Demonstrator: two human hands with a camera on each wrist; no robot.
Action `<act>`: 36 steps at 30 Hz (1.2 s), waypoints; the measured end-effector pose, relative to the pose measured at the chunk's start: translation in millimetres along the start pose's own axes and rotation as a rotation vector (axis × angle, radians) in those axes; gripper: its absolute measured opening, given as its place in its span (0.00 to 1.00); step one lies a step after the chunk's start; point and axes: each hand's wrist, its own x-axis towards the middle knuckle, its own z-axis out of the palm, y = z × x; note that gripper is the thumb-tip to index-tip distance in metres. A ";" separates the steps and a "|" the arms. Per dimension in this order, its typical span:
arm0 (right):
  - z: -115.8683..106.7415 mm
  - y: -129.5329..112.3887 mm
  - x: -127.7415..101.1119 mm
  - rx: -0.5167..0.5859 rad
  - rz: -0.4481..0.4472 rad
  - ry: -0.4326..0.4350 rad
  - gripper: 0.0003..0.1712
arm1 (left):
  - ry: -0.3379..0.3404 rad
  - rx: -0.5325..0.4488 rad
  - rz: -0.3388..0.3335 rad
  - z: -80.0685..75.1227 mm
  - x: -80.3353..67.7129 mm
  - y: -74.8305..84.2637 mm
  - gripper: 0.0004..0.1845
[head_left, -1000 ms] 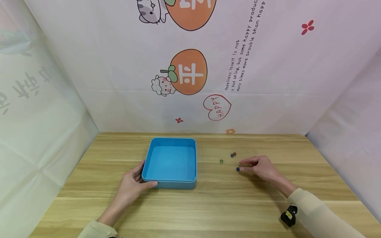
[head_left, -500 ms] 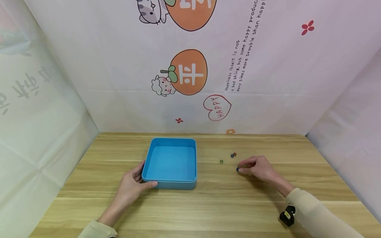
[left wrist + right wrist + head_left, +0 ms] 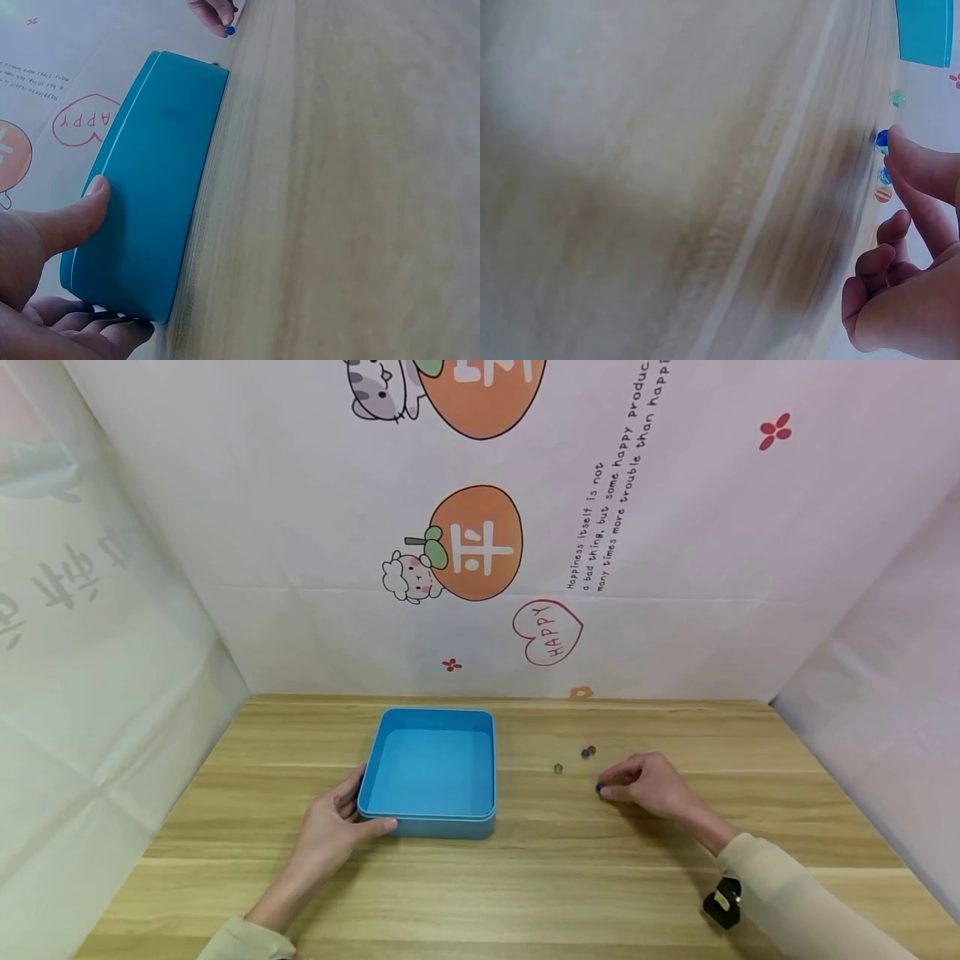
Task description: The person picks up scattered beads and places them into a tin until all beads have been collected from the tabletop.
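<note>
A square blue plastic box (image 3: 435,825), with no lid on it, stands on the table left of centre. My left hand (image 3: 327,832) grips its near left corner, the thumb along the front wall and the fingers at the left side (image 3: 112,330). To the right of the box, my right hand (image 3: 654,783) has thumb and index finger at a dark blue marble (image 3: 883,140), pinching it at table height. Its other fingers are curled in the right wrist view. Beyond lie a green marble (image 3: 558,768), a second blue marble (image 3: 585,754) and an orange-brown marble (image 3: 592,749).
The wooden table (image 3: 480,902) runs back to a white printed sheet (image 3: 337,643), with more sheeting at both sides. A black device (image 3: 723,903) is strapped at the right wrist by the cream sleeve (image 3: 795,893).
The right hand has shifted slightly left, and its thumb and index finger have drawn together on the dark blue marble. The left hand and the box have stayed put.
</note>
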 end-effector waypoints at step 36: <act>-5.4 -28.8 2.5 0.088 0.028 0.003 0.13 | 0.000 -0.003 -0.006 0.5 -1.5 1.4 0.56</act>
